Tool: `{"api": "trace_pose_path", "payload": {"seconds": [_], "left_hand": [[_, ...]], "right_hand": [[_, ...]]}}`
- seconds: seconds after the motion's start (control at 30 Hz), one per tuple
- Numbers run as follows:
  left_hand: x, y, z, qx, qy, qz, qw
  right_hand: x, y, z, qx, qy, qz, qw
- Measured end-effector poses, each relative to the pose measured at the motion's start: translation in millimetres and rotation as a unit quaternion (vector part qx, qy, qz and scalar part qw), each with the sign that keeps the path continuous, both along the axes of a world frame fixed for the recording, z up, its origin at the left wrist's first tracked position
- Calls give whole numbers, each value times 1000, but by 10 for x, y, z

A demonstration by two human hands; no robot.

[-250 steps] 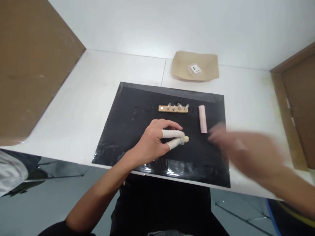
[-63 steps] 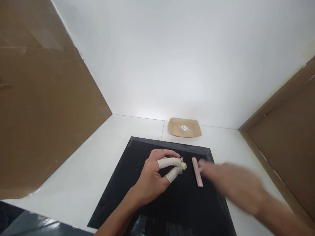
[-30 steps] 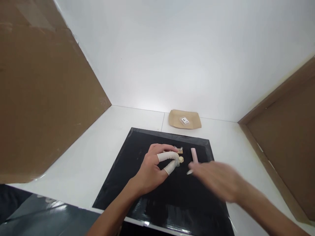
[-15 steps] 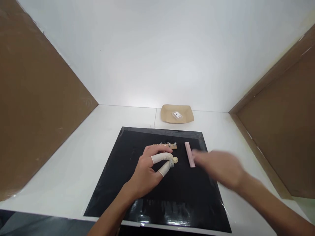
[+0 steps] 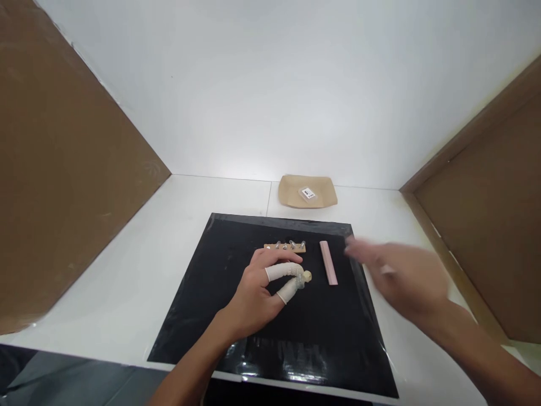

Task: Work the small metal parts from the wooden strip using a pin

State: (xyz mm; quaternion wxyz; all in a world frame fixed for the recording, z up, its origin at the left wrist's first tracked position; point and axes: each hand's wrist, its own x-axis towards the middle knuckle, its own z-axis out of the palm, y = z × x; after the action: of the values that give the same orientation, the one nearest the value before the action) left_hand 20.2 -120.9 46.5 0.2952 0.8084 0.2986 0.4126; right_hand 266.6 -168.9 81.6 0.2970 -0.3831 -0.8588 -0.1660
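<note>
My left hand [image 5: 262,287], with white finger cots on its thumb and index finger, pinches a small piece [image 5: 307,276] above the black mat. That piece has a rounded cream end and a clear, glassy part between the fingertips; its kind is unclear. Just beyond the fingers lies a tan strip [image 5: 299,248] holding several small, shiny clear items. A pink bar [image 5: 328,263] rests on the mat to the right of the pinched piece. My right hand [image 5: 401,276] is over the mat's right edge, smeared by motion. Something pale shows near its fingers, too blurred to name.
The black mat [image 5: 249,352] covers the middle of a white table [image 5: 139,270]. Behind it stands a cardboard tray [image 5: 287,197] with a small labelled clear case [image 5: 308,194]. Brown panels [image 5: 76,169] flank both sides, and a white wall rises at the back.
My right hand has moved right and away from the pink bar. My left hand keeps its pinch on the small piece, nearly in place. The view has shifted slightly.
</note>
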Motion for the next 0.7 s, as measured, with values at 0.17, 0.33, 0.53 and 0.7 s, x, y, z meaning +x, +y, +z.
{"api": "trace_pose_path", "payload": {"seconds": [0.17,0.33,0.53,0.7], "left_hand": [[-12,-2,-7,-12,1,1,1000],[2,-12,-32,-14,3,-1,1000],[19,0,-21,-11,6,-10,1000],[26,-10,12,-7,11,-6,1000]], "right_hand": [[87,-15,-39,36,1,18,999],[110,-38,-68,52,0,4,999],[20,-70,-96,40,-30,69,996],[24,-90,-88,40,-11,65,997]]}}
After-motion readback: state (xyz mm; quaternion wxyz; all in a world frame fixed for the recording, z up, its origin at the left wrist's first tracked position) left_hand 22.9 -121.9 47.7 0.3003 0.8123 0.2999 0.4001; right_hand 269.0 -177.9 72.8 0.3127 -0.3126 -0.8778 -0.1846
